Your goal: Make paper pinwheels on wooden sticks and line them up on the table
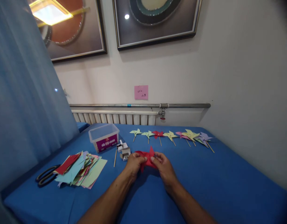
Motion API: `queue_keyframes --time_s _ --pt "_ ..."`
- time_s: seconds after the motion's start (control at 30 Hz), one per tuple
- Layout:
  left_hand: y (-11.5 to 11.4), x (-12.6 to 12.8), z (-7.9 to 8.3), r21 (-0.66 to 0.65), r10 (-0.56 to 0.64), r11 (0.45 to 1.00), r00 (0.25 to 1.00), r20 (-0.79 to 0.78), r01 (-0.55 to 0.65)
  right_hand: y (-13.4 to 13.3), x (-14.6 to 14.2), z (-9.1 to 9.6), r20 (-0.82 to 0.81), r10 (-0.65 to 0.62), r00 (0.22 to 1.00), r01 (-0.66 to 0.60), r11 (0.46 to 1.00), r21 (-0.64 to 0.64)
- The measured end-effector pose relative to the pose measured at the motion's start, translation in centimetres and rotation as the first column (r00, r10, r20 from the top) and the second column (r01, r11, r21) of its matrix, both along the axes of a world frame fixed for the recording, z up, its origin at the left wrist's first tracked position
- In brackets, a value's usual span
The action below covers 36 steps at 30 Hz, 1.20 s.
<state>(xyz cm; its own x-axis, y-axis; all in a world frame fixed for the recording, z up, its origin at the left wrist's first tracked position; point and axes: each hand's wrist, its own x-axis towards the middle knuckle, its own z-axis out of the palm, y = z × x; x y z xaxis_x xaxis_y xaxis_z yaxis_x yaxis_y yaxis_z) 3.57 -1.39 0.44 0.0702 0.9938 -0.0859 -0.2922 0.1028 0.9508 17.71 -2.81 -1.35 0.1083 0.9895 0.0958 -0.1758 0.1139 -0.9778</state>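
Note:
A red folded paper pinwheel (147, 156) is pinched between both of my hands over the blue table (204, 186). My left hand (133, 164) grips its left side with closed fingers. My right hand (164, 168) holds its right side, fingers curled onto the paper. A thin wooden stick (115, 158) lies just left of my left hand, and a small stapler (125, 153) with a little box rests beside it.
A row of finished paper pinwheels on sticks (171, 135) lies along the far table edge. A clear plastic tub (103, 137) stands at the back left. A stack of coloured paper (81, 169) and black scissors (46, 176) lie at the left. A curtain hangs on the left.

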Motion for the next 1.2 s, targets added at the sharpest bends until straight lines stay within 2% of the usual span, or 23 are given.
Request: queue_keyframes --time_s 0.1,0.23,0.43,0.57,0.8,0.93,1.2 --pt "-0.1 0.0 0.0 0.006 -0.027 1.000 0.999 -0.018 0.027 -0.3 0.0 0.0 -0.078 0.118 0.990 -0.122 0.991 -0.050" --pt "-0.4 0.1 0.2 -0.005 -0.074 0.997 0.997 -0.026 0.074 -0.4 0.0 -0.2 -0.081 0.161 0.984 -0.166 0.984 -0.060" --pt "-0.2 0.1 -0.1 -0.013 -0.116 0.993 0.993 -0.016 0.116 -0.1 -0.3 -0.2 -0.038 0.120 0.992 -0.122 0.991 -0.054" --pt "-0.1 0.0 -0.3 -0.020 -0.092 0.996 0.995 -0.042 0.091 0.2 -0.2 -0.9 -0.024 0.064 0.998 -0.065 0.996 -0.054" --pt "0.1 0.0 -0.4 -0.011 -0.072 0.997 0.993 -0.095 0.071 0.5 0.0 -1.7 0.024 0.043 0.999 -0.041 0.998 -0.054" --pt "0.2 0.1 -0.6 -0.018 -0.060 0.998 0.993 -0.104 0.058 0.6 0.0 -1.8 0.071 0.003 0.998 0.001 0.999 -0.050" --pt "0.1 0.3 -0.6 -0.034 -0.035 0.999 0.993 -0.109 0.032 0.2 -0.1 -1.3 0.083 0.013 0.996 -0.009 0.998 -0.054"
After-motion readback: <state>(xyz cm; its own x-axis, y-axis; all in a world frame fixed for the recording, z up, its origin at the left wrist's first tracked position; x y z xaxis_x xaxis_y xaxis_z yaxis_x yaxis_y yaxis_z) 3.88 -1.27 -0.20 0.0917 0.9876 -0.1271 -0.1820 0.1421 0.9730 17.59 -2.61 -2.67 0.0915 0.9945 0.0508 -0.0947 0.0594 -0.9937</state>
